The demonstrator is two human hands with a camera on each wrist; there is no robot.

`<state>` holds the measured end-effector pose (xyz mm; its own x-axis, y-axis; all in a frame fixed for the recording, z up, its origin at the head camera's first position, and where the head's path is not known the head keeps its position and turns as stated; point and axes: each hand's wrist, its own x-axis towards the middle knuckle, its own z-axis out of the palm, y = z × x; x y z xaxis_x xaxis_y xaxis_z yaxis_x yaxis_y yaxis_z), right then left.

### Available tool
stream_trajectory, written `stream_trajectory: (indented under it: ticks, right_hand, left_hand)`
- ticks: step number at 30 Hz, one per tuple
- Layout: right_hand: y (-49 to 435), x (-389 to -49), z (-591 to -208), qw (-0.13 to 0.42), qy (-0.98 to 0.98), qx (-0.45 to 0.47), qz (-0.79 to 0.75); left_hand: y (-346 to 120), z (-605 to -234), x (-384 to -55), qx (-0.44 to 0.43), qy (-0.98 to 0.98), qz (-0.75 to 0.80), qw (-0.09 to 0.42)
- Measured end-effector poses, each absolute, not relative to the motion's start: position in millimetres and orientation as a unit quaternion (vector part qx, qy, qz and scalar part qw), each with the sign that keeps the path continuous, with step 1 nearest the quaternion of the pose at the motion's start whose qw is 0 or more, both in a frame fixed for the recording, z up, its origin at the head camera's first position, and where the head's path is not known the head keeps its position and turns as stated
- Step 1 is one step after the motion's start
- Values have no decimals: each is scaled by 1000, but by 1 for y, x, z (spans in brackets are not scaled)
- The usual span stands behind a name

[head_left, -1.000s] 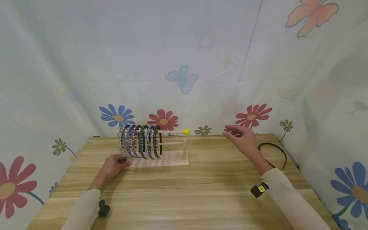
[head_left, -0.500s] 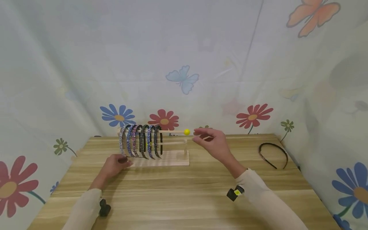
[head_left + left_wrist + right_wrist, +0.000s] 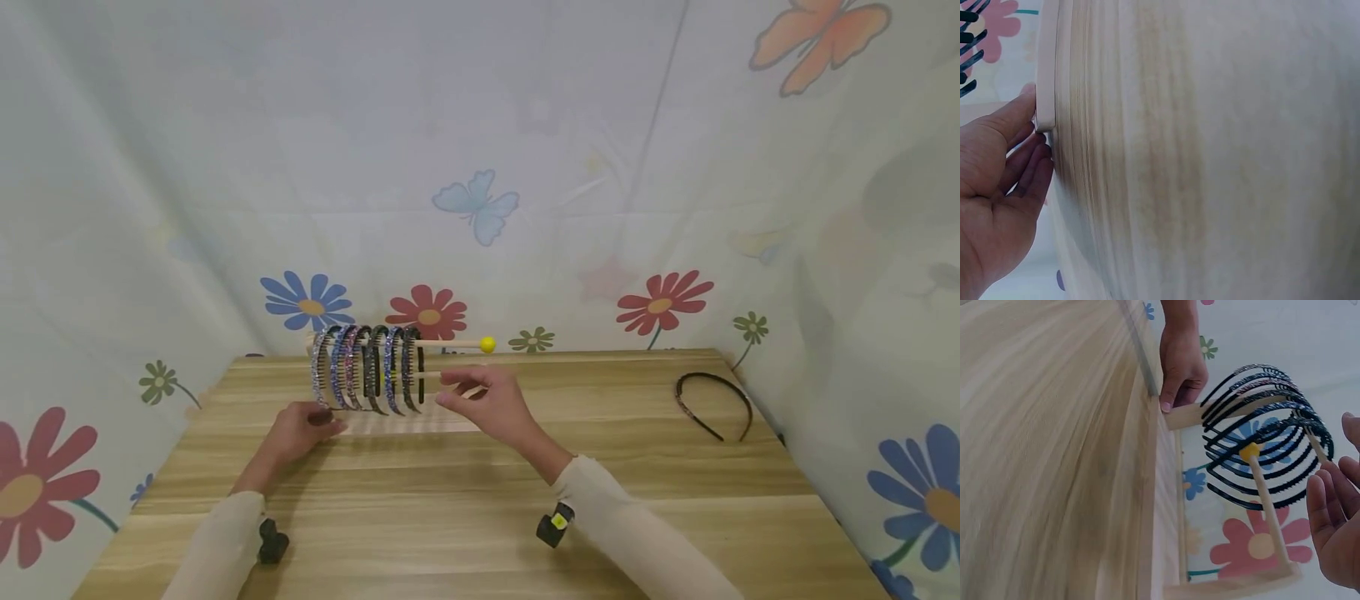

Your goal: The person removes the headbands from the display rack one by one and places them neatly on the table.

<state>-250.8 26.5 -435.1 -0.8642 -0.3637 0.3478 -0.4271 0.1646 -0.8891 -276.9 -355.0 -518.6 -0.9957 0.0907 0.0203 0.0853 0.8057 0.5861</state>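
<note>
Several glittery headbands (image 3: 349, 367), in silver, blue, pink and black with toothed inner sides, hang side by side on a wooden headband stand (image 3: 442, 423). My left hand (image 3: 298, 431) grips the left end of its base (image 3: 1046, 69), thumb on the top and the other fingers at the edge. My right hand (image 3: 491, 402) is by the stand's right half, overlapping the lower rod in the head view. Its fingers (image 3: 1329, 494) are loosely bent, with nothing between them, close to the row of headbands in the right wrist view.
One dark headband (image 3: 712, 375) lies at the right of the wood-grain table (image 3: 420, 517). A yellow ball (image 3: 487, 344) caps the stand's upper rod. Behind the table hangs a pale cloth (image 3: 570, 250) printed with flowers and butterflies.
My right hand has moved left and down from the table's right side to the stand, passing the yellow ball. My left hand has stayed on the base; the headbands have not moved.
</note>
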Motion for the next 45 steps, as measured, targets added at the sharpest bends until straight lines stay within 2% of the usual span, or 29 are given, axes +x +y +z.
stream_trajectory:
  ticks: [8, 17, 27, 45]
  right_hand:
    - [-2, -260, -445, 9, -764, 257, 592]
    - [-20, -263, -448, -17, -755, 236, 612]
    - [-30, -260, -446, -7, -757, 216, 616]
    - [-24, -263, -441, 19, -773, 213, 597]
  left_hand:
    - [-355, -520, -276, 53, 952, 303, -12]
    - [-354, -519, -277, 48, 952, 302, -7]
    - [-355, -518, -277, 58, 953, 296, -20]
    - [-352, -515, -274, 52, 952, 301, -4]
